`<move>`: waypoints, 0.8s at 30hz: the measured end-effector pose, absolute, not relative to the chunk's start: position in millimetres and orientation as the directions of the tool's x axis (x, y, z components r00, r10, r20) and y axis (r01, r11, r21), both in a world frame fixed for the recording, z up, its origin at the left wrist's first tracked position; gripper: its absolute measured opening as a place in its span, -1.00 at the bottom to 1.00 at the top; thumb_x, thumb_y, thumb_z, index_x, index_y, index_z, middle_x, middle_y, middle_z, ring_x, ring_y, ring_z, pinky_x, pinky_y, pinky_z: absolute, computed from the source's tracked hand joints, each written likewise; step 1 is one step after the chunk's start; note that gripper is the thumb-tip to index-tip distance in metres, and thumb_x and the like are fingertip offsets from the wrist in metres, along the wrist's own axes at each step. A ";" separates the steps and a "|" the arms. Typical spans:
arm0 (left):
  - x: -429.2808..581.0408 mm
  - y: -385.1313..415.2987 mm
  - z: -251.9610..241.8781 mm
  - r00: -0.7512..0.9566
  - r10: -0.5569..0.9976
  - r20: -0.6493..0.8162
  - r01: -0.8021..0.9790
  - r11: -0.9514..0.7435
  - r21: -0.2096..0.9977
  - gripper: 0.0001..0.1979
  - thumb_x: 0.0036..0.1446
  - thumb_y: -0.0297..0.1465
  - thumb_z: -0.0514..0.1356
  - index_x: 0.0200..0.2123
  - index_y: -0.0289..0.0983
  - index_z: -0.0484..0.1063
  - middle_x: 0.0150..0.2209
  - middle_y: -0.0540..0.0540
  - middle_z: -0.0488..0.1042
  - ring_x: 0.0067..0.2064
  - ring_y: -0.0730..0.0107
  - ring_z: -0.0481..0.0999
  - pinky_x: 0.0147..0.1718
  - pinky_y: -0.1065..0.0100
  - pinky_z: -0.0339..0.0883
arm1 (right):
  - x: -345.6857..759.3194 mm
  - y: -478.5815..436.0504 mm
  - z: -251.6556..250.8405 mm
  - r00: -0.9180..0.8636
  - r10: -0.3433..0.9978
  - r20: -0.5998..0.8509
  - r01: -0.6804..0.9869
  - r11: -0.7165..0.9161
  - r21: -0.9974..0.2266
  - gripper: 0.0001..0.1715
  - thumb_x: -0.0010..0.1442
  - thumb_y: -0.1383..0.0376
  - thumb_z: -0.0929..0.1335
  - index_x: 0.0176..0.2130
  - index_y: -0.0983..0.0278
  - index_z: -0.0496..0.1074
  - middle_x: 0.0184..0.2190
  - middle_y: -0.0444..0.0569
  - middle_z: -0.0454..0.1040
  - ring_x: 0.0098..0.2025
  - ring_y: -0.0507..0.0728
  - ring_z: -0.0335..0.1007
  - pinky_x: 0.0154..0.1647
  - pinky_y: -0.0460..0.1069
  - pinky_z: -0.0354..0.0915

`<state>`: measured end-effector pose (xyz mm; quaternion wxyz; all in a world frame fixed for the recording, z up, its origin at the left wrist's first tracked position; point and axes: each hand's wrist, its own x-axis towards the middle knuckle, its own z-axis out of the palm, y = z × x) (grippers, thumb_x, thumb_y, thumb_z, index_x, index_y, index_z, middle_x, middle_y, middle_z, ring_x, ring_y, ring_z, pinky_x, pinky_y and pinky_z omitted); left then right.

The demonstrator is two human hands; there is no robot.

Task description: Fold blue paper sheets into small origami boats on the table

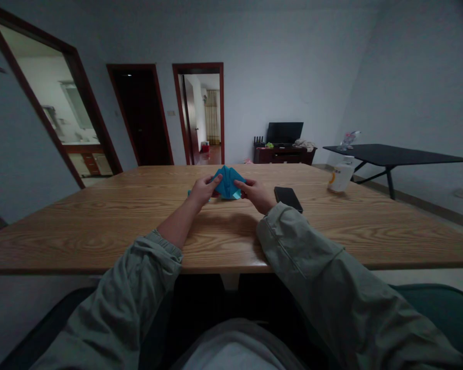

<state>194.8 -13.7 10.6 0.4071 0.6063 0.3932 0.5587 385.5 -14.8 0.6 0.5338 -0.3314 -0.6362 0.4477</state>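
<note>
1. Head view: wood table takes up lower mid.
2. Black table stands beyond it, far R.
3. White bottle w/ orange mark, upright on R part of wood table.
4. L hand: closed in a pinch on L edge of paper; thumb flat on near face, other fingers mostly hidden behind.
5. R hand: likewise pinched on R edge, thumb on near face, a bit lower than L thumb; other fingers partly hidden.
6. Said paper: blue, folded, creased, pointed top up, spans gap btwn the two thumbs, over far half of wood table. Can't tell if bottom edge touches wood.
7. Black slab, flat on wood table, just R of R hand.
8. Blue bit by L hand, mostly hidden; can't tell shape.
</note>
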 end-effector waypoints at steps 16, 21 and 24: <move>191.4 -13.3 9.9 0.146 0.924 0.354 -0.032 -0.353 0.935 -0.43 -0.14 -0.03 0.38 -0.19 -0.37 0.50 -0.40 -0.09 0.54 -0.44 0.37 0.53 -0.52 0.37 0.48 | 386.0 -15.9 3.0 -0.236 0.886 0.400 0.020 0.416 -0.909 -0.52 0.05 -0.08 0.41 -0.36 0.30 0.42 -0.51 -0.12 0.44 -0.49 -0.01 0.35 -0.49 -0.11 0.28; 193.4 -11.4 8.2 0.139 0.920 0.366 -0.003 -0.369 0.929 -0.44 -0.12 -0.02 0.36 -0.20 -0.37 0.50 -0.42 -0.08 0.52 -0.47 0.38 0.51 -0.55 0.38 0.47 | 385.5 -16.0 2.4 -0.242 0.853 0.462 0.143 0.502 -0.853 -0.53 0.14 -0.04 0.35 -0.24 0.31 0.47 -0.47 -0.08 0.48 -0.48 0.03 0.36 -0.44 -0.07 0.33; 194.9 -11.4 8.5 0.116 0.920 0.374 0.029 -0.379 0.925 -0.46 -0.09 -0.04 0.35 -0.19 -0.37 0.50 -0.43 -0.08 0.51 -0.48 0.38 0.50 -0.57 0.38 0.46 | 385.1 -17.6 0.7 -0.252 0.790 0.559 0.290 0.612 -0.736 -0.50 0.20 0.04 0.31 0.00 0.30 0.46 -0.27 0.00 0.55 -0.33 0.11 0.43 -0.26 0.02 0.38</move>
